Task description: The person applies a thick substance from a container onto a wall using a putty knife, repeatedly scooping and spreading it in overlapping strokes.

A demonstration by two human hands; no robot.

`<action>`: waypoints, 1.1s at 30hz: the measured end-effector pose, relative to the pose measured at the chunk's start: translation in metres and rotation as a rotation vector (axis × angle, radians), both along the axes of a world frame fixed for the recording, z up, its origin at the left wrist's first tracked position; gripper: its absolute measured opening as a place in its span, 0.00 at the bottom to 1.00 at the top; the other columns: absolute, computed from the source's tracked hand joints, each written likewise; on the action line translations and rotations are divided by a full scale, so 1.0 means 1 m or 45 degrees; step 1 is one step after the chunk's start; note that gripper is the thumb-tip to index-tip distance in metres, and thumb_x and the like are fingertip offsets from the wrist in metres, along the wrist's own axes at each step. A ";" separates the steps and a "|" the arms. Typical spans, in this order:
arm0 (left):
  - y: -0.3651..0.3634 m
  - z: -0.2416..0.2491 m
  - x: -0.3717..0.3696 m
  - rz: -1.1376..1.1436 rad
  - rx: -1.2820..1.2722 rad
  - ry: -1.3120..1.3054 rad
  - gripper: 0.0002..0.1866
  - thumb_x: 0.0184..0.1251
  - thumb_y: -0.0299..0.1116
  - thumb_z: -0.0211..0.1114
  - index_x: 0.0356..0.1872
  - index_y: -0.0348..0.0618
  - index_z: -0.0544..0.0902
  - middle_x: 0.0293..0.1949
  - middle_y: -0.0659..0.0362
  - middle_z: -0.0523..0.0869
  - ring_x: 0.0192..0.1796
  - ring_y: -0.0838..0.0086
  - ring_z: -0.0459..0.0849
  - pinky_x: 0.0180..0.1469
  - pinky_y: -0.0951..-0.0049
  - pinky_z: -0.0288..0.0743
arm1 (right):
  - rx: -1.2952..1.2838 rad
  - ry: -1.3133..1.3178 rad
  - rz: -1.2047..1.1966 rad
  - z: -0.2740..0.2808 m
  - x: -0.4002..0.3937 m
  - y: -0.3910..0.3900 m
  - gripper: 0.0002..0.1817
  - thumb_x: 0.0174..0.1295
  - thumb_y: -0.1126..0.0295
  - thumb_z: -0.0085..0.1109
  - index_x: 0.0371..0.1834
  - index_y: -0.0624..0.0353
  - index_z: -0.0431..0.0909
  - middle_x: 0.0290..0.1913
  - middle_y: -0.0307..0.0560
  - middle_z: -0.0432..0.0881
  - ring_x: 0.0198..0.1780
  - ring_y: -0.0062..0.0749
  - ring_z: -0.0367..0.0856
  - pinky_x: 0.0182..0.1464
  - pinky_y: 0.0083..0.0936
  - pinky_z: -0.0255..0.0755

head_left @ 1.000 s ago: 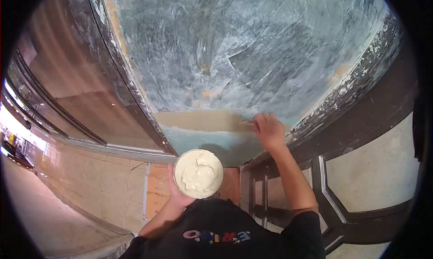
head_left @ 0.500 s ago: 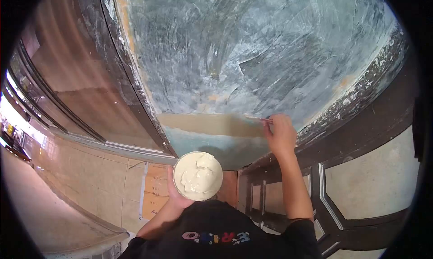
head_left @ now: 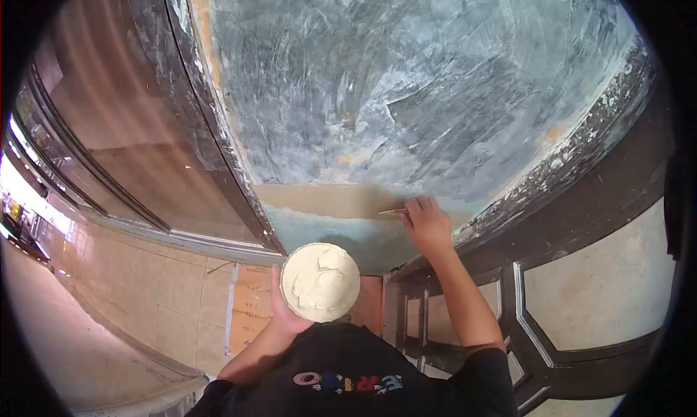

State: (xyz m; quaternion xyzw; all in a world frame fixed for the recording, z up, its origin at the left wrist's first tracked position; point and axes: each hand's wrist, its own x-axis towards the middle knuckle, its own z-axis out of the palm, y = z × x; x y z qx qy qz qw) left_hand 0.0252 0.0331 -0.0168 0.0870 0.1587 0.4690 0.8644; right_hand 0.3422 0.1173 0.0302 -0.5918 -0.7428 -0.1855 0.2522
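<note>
Head view of two bare hands before a mottled blue-grey plastered wall (head_left: 450,68); the left hand (head_left: 289,312) is curved around the side of a round, thin-rimmed container (head_left: 319,244) filled with smooth cream-coloured paste (head_left: 320,285), its thumb lying along the left side and the fingers beneath hidden from sight; the container is held up in front of the black shirt (head_left: 363,355) with coloured letters, its open top facing the camera; the paste stands in soft folds and ridges close to the rim; the right hand (head_left: 430,225) is closed, the fingers pinching a thin, narrow tool (head_left: 393,211) whose pointed-looking end is directed to the left; the tool lies over the horizontal tan band (head_left: 312,199) that crosses the wall, near the band's lower edge; whether its tip touches the surface cannot be told; below the band runs a pale blue-green strip (head_left: 301,232); to the left stands a brown, dark-framed panel (head_left: 138,156); to the right, dark brown woodwork with pale inset panels (head_left: 595,286); beneath the left forearm, an orange-brown cardboard sheet (head_left: 250,301) with handwritten marks lies on the beige tiled floor (head_left: 170,286).
</note>
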 end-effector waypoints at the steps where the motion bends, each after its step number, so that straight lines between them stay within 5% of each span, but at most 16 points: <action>1: 0.001 0.001 0.000 -0.002 0.007 -0.002 0.46 0.70 0.74 0.36 0.77 0.51 0.61 0.76 0.51 0.65 0.75 0.49 0.66 0.74 0.40 0.59 | 0.022 -0.042 0.020 0.005 -0.005 0.003 0.10 0.56 0.66 0.66 0.37 0.52 0.75 0.38 0.42 0.78 0.40 0.44 0.79 0.34 0.40 0.76; 7: -0.002 0.010 -0.002 -0.039 0.011 -0.072 0.46 0.69 0.74 0.35 0.78 0.52 0.60 0.76 0.51 0.64 0.75 0.50 0.65 0.74 0.41 0.58 | 0.129 0.182 -0.127 0.052 -0.012 -0.011 0.11 0.57 0.65 0.67 0.38 0.51 0.75 0.38 0.42 0.79 0.41 0.43 0.79 0.35 0.42 0.77; 12: -0.004 0.001 -0.004 0.001 -0.020 -0.075 0.45 0.69 0.73 0.35 0.77 0.52 0.61 0.75 0.52 0.66 0.75 0.51 0.66 0.74 0.41 0.59 | -0.023 0.078 -0.061 0.009 -0.020 0.001 0.11 0.58 0.63 0.67 0.38 0.52 0.75 0.37 0.43 0.79 0.42 0.44 0.78 0.37 0.44 0.75; 16: -0.006 -0.004 -0.014 0.025 0.000 -0.004 0.45 0.69 0.74 0.36 0.77 0.52 0.61 0.75 0.52 0.66 0.74 0.50 0.66 0.73 0.41 0.61 | 0.151 0.242 -0.197 0.052 -0.021 -0.006 0.12 0.58 0.64 0.66 0.39 0.53 0.75 0.38 0.43 0.78 0.43 0.45 0.79 0.38 0.44 0.76; 23: -0.008 -0.009 -0.021 0.060 0.004 -0.099 0.45 0.70 0.73 0.37 0.77 0.50 0.62 0.75 0.51 0.66 0.74 0.51 0.67 0.73 0.42 0.62 | -0.147 0.061 0.019 -0.020 -0.045 0.000 0.10 0.60 0.64 0.66 0.38 0.54 0.75 0.37 0.45 0.78 0.42 0.47 0.78 0.38 0.44 0.74; 29: -0.010 -0.013 -0.034 0.103 -0.019 -0.065 0.44 0.72 0.71 0.35 0.76 0.49 0.61 0.74 0.51 0.67 0.74 0.52 0.68 0.73 0.42 0.61 | 0.200 0.243 -0.141 0.046 -0.050 -0.007 0.08 0.61 0.64 0.64 0.37 0.51 0.76 0.36 0.45 0.77 0.42 0.47 0.78 0.38 0.44 0.74; 33: -0.010 -0.012 -0.036 0.096 -0.027 -0.047 0.43 0.72 0.71 0.34 0.77 0.51 0.61 0.75 0.52 0.66 0.74 0.53 0.66 0.74 0.42 0.60 | -0.216 0.107 -0.094 0.002 -0.085 0.003 0.07 0.62 0.64 0.62 0.38 0.50 0.76 0.37 0.45 0.78 0.43 0.49 0.78 0.41 0.46 0.75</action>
